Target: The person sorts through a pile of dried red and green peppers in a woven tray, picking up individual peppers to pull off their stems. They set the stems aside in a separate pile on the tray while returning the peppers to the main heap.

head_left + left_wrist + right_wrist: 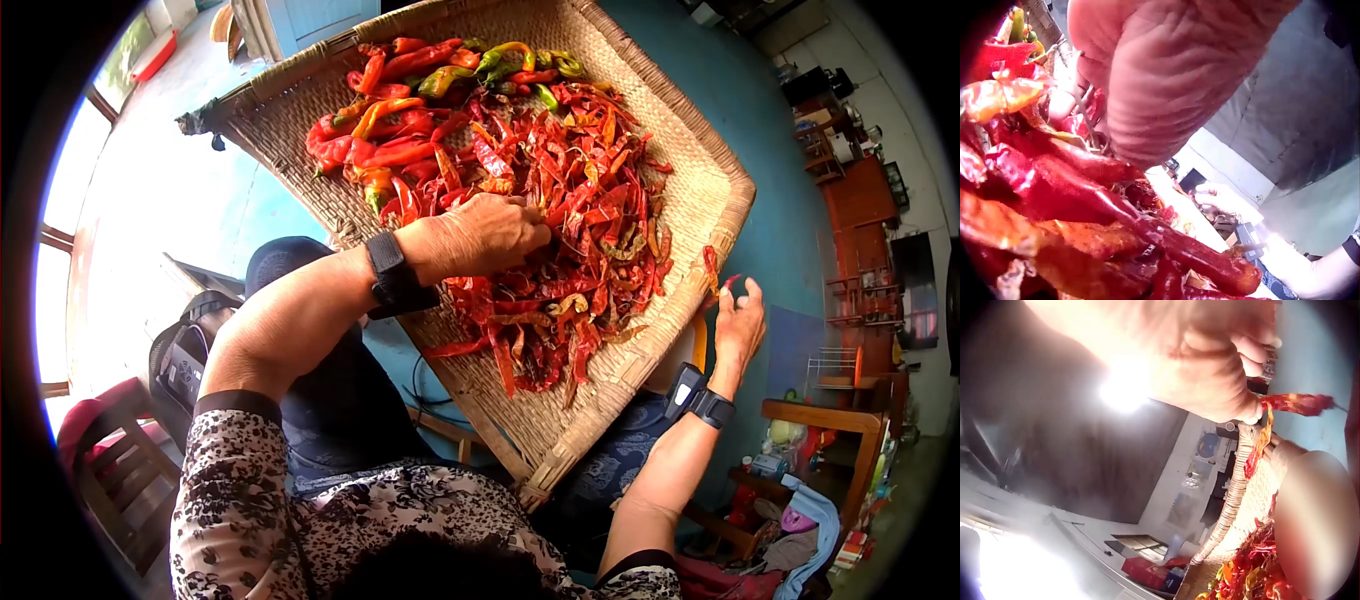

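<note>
A square woven tray (705, 180) lies across the person's lap, bearing a heap of wrinkled dried red chili peppers (610, 205). Glossier red peppers (395, 152) and a few green ones (442, 80) fill its far left part. The left hand (485, 235) reaches into the middle of the heap, fingers curled down, pinching a dried chili pepper among stems; the fingertips are partly hidden. Out past the tray's right rim, the right hand (738, 325) pinches dried chili peppers (1297, 404) between thumb and fingers, one reddish and one orange-yellow.
Wooden chair (825, 420) at right holds clothes and bags. Another chair (120, 480) stands at lower left. Dark wooden furniture (862, 215) lines the far right wall. Blue floor (760, 190) shows beyond the tray.
</note>
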The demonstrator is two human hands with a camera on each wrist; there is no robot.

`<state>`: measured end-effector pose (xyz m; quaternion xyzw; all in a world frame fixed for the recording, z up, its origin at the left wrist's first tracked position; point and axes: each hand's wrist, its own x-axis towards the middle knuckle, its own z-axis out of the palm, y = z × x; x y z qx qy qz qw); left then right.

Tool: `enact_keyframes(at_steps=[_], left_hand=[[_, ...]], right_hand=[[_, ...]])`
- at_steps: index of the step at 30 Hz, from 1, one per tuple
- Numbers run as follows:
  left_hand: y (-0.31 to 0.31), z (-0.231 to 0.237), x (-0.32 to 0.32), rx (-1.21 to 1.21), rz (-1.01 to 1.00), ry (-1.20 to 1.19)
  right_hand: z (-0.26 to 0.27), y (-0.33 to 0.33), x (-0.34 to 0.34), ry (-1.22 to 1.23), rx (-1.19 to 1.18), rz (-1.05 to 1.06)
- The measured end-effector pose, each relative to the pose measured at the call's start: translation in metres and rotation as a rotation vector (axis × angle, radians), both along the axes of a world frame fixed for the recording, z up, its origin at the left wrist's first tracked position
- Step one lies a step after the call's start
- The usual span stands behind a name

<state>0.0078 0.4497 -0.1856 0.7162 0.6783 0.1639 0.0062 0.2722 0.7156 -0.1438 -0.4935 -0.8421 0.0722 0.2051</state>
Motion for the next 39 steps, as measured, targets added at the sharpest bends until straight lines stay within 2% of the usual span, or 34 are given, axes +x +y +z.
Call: enact_keyframes(at_steps=[2,3,4,6,7,11,14,18,19,20,23,28,30,31,32,34,35,36,38,39], left_hand=[[0.004,-0.004,0.001,0.033,-0.001,0.019],[0.007,-0.004,0.001,-0.007,0.015,0.029],[0.009,-0.003,0.002,-0.048,0.031,0.039],[0.01,-0.003,0.002,-0.029,0.009,0.036],[0.01,-0.003,0.004,-0.022,0.014,0.042],[0.008,-0.005,0.001,0.045,-0.005,0.019],[0.006,-0.001,0.003,-0.025,0.045,0.047],[0.008,-0.001,0.002,0.014,0.017,0.026],[0.008,0.002,0.003,0.008,0.038,0.031],[0.009,0.003,0.004,0.001,0.059,0.037],[0.013,0.003,0.006,-0.047,0.075,0.046],[0.014,0.002,0.007,-0.013,0.041,0.049],[0.013,0.001,0.008,0.005,0.032,0.05],[0.013,0.003,0.009,-0.01,0.036,0.051],[0.013,0.005,0.009,-0.024,0.04,0.053],[0.014,0.005,0.009,-0.008,0.031,0.048],[0.014,0.005,0.008,0.009,0.024,0.044],[0.013,0.005,0.008,0.009,0.028,0.044],[0.014,0.002,0.008,0.003,0.035,0.046],[0.014,0.002,0.008,0.002,0.033,0.046]], right_hand=[[-0.006,-0.003,-0.009,0.082,0.335,0.147],[0.002,-0.013,-0.018,0.155,0.203,0.188],[0.003,-0.015,-0.024,0.156,0.2,0.192],[0.001,-0.017,-0.032,-0.028,0.203,0.268],[-0.001,-0.018,-0.035,-0.091,0.134,0.209],[0.004,-0.022,-0.043,-0.157,0.154,0.178],[0.009,-0.033,-0.048,-0.221,0.099,0.126],[-0.001,-0.04,-0.05,-0.155,0.331,0.433],[-0.003,-0.041,-0.054,-0.25,0.358,0.456],[-0.004,-0.045,-0.057,-0.249,0.358,0.456],[-0.004,-0.051,-0.065,-0.479,0.272,0.482],[-0.013,-0.044,-0.073,-0.447,0.157,0.612],[-0.023,-0.04,-0.077,-0.221,-0.185,0.625],[-0.029,-0.041,-0.078,-0.17,-0.052,0.745],[-0.03,-0.039,-0.078,-0.171,-0.053,0.745],[-0.008,-0.06,-0.09,-0.108,-0.298,0.685],[-0.01,-0.06,-0.091,0.015,-0.398,0.699],[-0.011,-0.062,-0.093,0.014,-0.397,0.703],[-0.012,-0.072,-0.095,0.357,-0.583,0.761],[-0.011,-0.077,-0.095,0.431,-0.627,0.795]])
